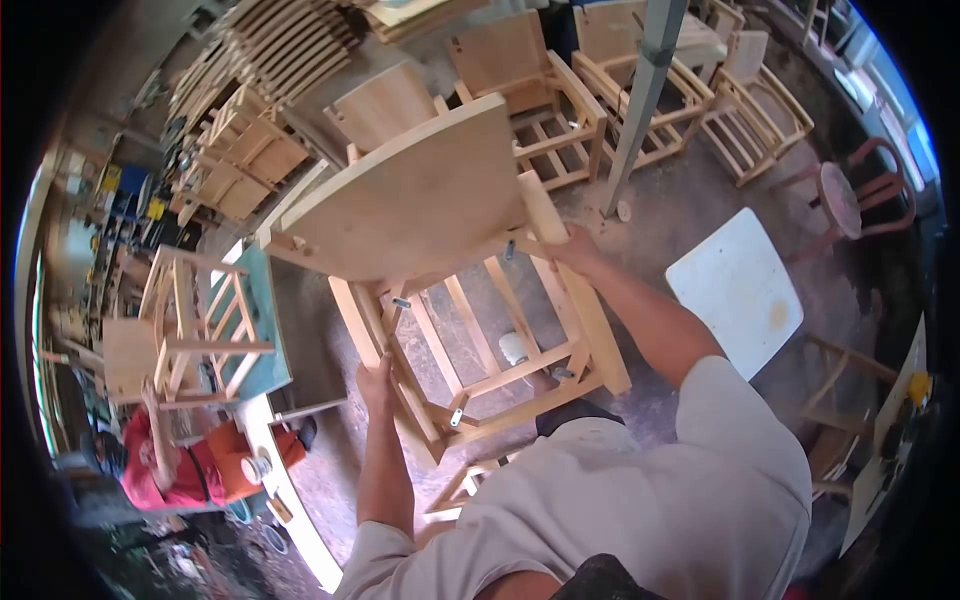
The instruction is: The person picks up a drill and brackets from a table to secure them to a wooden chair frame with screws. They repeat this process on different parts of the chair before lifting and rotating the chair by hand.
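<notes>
An unpainted wooden chair (pixel 410 195) is in front of me, its broad curved back panel away from my body and its open slatted seat frame toward me. My left hand (pixel 375 384) is closed round the frame's left side rail. On the other side, my right hand (pixel 574 250) grips the right arm near the back panel. Small metal fittings (pixel 457 416) sit at the inner corners of the seat frame. Floor shows between the seat slats, and a light-coloured shoe (pixel 514 348) is seen through them.
At left, a person in a red shirt (pixel 165 460) handles another wooden chair (pixel 180 340) on a green-topped table (pixel 262 325). A white square top (pixel 738 290) and a reddish chair (pixel 840 200) stand right. Behind are a post (pixel 645 95), several chairs (pixel 570 130) and stacked wooden parts (pixel 285 45).
</notes>
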A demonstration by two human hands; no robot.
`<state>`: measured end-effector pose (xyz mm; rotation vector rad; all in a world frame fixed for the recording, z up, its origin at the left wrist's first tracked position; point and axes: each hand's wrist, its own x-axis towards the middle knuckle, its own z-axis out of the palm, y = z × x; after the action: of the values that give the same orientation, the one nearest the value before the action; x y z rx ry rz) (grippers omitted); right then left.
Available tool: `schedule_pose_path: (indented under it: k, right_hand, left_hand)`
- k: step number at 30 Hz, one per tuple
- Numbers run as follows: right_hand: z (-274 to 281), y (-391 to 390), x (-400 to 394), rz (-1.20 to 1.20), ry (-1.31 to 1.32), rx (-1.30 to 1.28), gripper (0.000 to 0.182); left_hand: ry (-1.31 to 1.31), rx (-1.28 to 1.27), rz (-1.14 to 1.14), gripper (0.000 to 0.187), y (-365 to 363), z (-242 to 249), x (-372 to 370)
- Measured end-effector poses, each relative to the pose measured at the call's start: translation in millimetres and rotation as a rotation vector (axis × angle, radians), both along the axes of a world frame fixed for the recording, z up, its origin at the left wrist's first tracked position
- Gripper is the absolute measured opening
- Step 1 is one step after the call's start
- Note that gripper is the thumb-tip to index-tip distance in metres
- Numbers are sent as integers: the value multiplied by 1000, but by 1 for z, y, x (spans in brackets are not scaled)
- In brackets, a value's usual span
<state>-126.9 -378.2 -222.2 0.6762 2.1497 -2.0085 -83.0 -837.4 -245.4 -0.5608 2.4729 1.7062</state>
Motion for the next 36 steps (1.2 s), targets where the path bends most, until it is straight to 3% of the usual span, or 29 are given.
schedule_pose_path:
  k: [3, 5, 9, 13, 14, 19, 25, 28, 31, 33, 34, 35, 36]
  right_hand:
    - [-57, -17, -55, 30, -38, -34, 30]
    - [-123, -28, -88, -28, -69, -65, 30]
    - [-183, -52, -134, -56, -136, -101, 31]
    - [-228, -65, -170, -58, -173, -94, 31]
    - [-239, -68, -178, -75, -156, -80, 31]
    - [-286, -78, -202, -79, -156, -69, 30]
    - [-321, -77, -226, -83, -183, -29, 31]
    - [-338, -78, -226, -33, -236, -34, 39]
    - [-347, -77, -233, -14, -226, 48, 48]
    - [-351, -82, -227, -11, -163, 433, 54]
    - [-310, -74, -229, 143, -362, 390, 69]
    - [-304, -78, -225, 168, -362, 498, 73]
    - [-298, -79, -219, 222, -394, 519, 73]
  left_hand:
    - [-26, -66, -28, 24, -11, -49, -59]
    - [-75, -29, -49, 21, -24, -84, -94]
    - [-283, 43, -83, 21, -49, -145, -165]
    - [-493, 102, -58, 41, -68, -212, -224]
    - [-698, -25, -75, 52, -75, -220, -238]
    - [-725, 55, 12, 50, -77, -252, -254]
    - [-744, 78, 57, 35, -73, -285, -274]
    - [-827, 60, 77, 33, -85, -290, -269]
    - [-645, -28, -30, 42, -73, -294, -270]
    - [-570, -208, -220, 62, -57, -275, -259]
    - [-562, -286, -366, 68, -68, -284, -255]
    - [-503, -430, -446, 70, -86, -306, -247]
    - [-589, -439, -407, 74, -62, -272, -239]
